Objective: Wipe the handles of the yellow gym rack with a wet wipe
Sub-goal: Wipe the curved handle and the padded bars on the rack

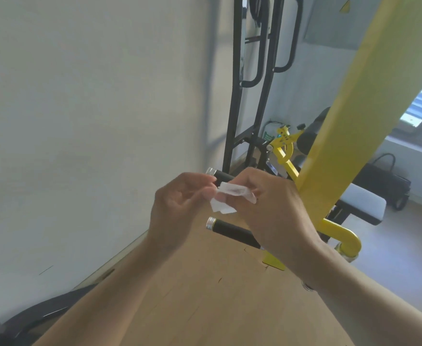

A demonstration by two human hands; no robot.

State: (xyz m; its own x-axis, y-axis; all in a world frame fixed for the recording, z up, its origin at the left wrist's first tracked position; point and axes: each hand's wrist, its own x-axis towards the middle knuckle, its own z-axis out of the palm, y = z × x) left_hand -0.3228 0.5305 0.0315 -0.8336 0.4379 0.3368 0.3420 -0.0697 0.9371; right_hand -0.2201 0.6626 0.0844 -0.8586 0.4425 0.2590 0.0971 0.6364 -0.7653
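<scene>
The yellow gym rack's upright post [352, 101] runs from top right down to the middle. Two black handles with silver end caps stick out to the left of it: an upper handle [219, 174] partly hidden behind my hands, and a lower handle [232, 231] below them. A crumpled white wet wipe [229, 196] is held between both hands, in front of the upper handle. My left hand [180, 203] pinches its left edge with thumb and fingers. My right hand [272, 211] grips its right side and covers the lower handle's inner end.
A white wall fills the left. A black frame [244, 96] with looped grips stands behind. A padded bench [364, 206] and a black bag [389, 181] sit at the right by a window. Wooden floor lies below; a dark curved object [42, 313] lies bottom left.
</scene>
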